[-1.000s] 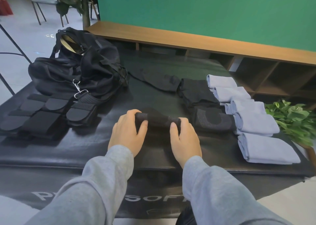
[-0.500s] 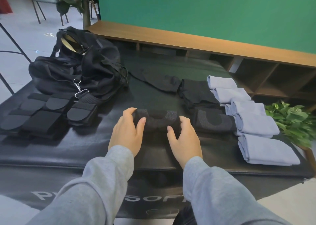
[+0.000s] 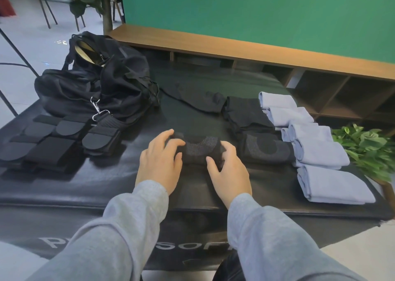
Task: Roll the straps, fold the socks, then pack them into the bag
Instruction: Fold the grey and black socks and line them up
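— Two hands on one dark sock (image 3: 201,150) near the middle of the worktop (image 3: 64,186): the left hand (image 3: 159,163) has its fingers curled round the sock's left end, the right hand (image 3: 229,169) its fingers round the right end.

— How much is done?

— Rolled straps (image 3: 53,144) lie by the left edge and folded pale socks (image 3: 316,148) line the right edge. More dark socks (image 3: 248,114) wait behind, one (image 3: 192,97) still flat. Packing looks untouched, as far as I can tell; the bag (image 3: 96,82) sits at the far left corner.
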`<state>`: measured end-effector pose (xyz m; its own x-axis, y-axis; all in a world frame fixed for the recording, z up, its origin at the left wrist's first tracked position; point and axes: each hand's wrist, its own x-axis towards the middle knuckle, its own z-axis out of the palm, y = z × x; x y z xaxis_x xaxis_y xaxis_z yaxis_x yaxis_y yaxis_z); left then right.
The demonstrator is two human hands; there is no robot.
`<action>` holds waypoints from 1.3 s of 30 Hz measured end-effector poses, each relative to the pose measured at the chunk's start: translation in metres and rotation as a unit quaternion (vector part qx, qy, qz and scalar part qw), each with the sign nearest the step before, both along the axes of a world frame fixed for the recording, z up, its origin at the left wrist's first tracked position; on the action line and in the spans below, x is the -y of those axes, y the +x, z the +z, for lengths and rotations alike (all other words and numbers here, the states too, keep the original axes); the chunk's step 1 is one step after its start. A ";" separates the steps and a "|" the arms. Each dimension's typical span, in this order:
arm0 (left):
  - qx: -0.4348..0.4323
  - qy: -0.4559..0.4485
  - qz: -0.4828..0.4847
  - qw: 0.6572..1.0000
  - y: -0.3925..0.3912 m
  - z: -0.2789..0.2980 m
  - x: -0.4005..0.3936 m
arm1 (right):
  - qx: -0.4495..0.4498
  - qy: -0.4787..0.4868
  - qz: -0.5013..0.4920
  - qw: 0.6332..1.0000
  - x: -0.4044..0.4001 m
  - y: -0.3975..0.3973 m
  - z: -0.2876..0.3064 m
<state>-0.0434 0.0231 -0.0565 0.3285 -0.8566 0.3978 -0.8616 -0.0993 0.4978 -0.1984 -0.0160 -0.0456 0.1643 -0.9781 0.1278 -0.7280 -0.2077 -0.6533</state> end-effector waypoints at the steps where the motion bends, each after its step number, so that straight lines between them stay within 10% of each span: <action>1: 0.013 0.021 -0.016 1.000 -0.001 0.000 0.000 | 0.002 -0.003 0.003 1.000 0.000 0.000 0.000; 18: 0.056 0.092 -0.035 0.994 -0.001 0.001 0.001 | -0.024 -0.044 0.124 0.991 -0.011 -0.001 0.005; 39: -0.022 -0.020 -0.082 0.996 -0.004 0.000 -0.006 | 0.118 0.003 0.027 0.993 -0.008 -0.003 0.002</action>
